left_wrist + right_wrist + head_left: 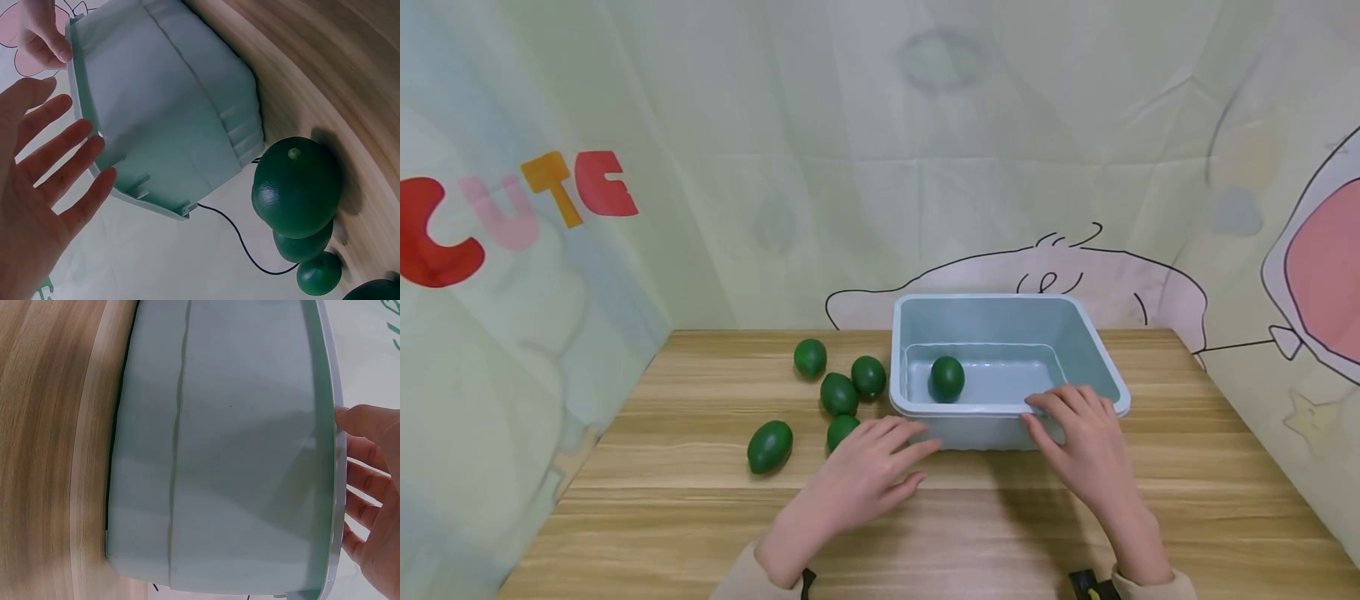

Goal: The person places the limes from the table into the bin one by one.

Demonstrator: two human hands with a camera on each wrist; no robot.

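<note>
A blue bin (983,433) on the tabletop (662,517), one lime (947,379) inside, five limes (838,394) beside it, is pinched by the right grip (1086,450), seemingly for steadiness, the left grip (874,471) held unclenched and empty.

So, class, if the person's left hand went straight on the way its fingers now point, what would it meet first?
The left hand would probably meet the light-blue, rectangular plastic bin first, at its near side. They look close together, but depth is hard to judge.
</note>
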